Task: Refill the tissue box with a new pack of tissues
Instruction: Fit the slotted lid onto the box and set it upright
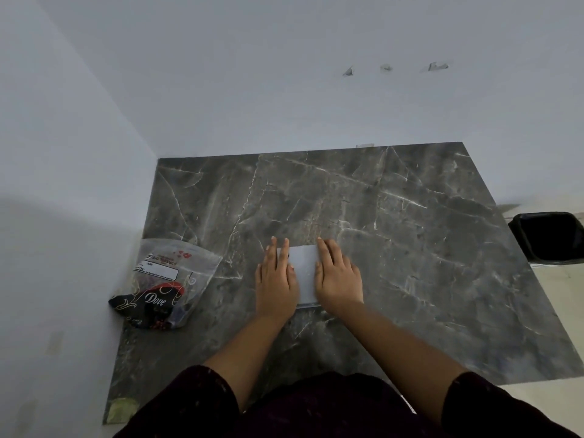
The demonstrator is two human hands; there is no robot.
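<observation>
A white stack of tissues (pixel 304 273) lies flat on the dark marble table (pixel 410 248), near its middle. My left hand (pixel 276 279) rests palm down on the stack's left side, fingers straight and together. My right hand (pixel 336 276) rests the same way on its right side. Only a narrow white strip shows between the two hands. To the left, by the wall, lies a plastic tissue pack wrapper (pixel 164 282), partly clear and partly black and red with printed labels; it looks crumpled. No tissue box is in view.
White walls close in the table at the back and on the left. A black bin (pixel 550 237) stands on the floor off the table's right edge. My dark sleeves fill the bottom of the view.
</observation>
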